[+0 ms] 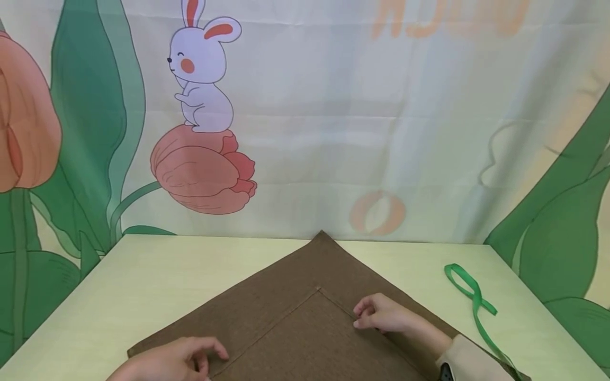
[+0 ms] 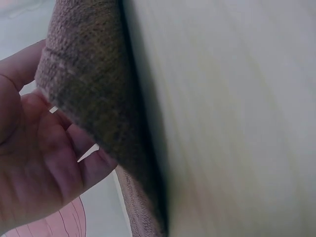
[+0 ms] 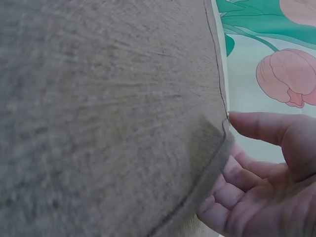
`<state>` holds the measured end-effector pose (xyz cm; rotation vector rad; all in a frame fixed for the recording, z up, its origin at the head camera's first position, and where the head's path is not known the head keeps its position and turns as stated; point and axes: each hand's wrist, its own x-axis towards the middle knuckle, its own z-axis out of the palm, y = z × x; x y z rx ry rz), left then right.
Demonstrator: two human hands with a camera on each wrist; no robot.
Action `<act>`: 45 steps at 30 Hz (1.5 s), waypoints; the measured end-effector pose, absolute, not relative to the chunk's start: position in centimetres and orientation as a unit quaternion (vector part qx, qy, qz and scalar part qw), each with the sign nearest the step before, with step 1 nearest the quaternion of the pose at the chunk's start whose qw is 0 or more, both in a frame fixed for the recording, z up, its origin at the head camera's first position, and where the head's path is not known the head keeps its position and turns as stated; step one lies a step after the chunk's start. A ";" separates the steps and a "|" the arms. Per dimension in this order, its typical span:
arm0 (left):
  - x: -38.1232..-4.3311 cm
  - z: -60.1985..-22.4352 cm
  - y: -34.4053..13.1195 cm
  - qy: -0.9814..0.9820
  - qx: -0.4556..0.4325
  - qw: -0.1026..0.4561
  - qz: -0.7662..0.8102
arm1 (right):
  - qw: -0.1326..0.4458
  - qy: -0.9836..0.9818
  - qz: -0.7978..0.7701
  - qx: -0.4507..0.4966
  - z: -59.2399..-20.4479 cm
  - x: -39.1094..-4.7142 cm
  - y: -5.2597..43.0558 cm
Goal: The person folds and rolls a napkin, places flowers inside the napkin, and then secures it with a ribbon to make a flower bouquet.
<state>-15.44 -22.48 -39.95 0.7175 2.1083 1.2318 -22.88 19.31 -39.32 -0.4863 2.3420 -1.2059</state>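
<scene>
A brown cloth (image 1: 257, 301) lies in a diamond shape, with a smaller layer over it whose stitched edges meet in a point near the middle. At the lower left, my left hand (image 1: 173, 361) holds that upper layer's edge; the left wrist view shows a raised fold of the cloth (image 2: 94, 74) against the fingers of the hand (image 2: 42, 148). My right hand (image 1: 381, 313) pinches the upper layer's right edge. In the right wrist view the thumb of this hand (image 3: 269, 182) meets the cloth's rim, with the other fingers partly hidden behind it.
A green ribbon (image 1: 476, 301) lies looped on the pale table (image 1: 181, 270) to the right, its tail reaching the cloth's right corner. Behind the table hangs a printed curtain (image 1: 314, 132) with a rabbit and flowers. A dark watch (image 1: 446, 372) shows at the right sleeve.
</scene>
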 end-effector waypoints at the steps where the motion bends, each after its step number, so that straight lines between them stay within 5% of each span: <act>1: -15.5 -40.0 -22.4 0.791 0.273 0.294 0.462 | 0.225 0.851 -0.438 -0.180 -39.4 -23.0 19.2; 23: -16.4 -40.2 -23.0 0.803 0.281 0.267 0.453 | 0.151 0.868 -0.427 -0.203 -37.1 -25.7 18.9; 45: -17.6 -39.7 -22.9 0.845 0.290 0.178 0.413 | 0.094 0.871 -0.430 -0.218 -37.2 -30.5 18.4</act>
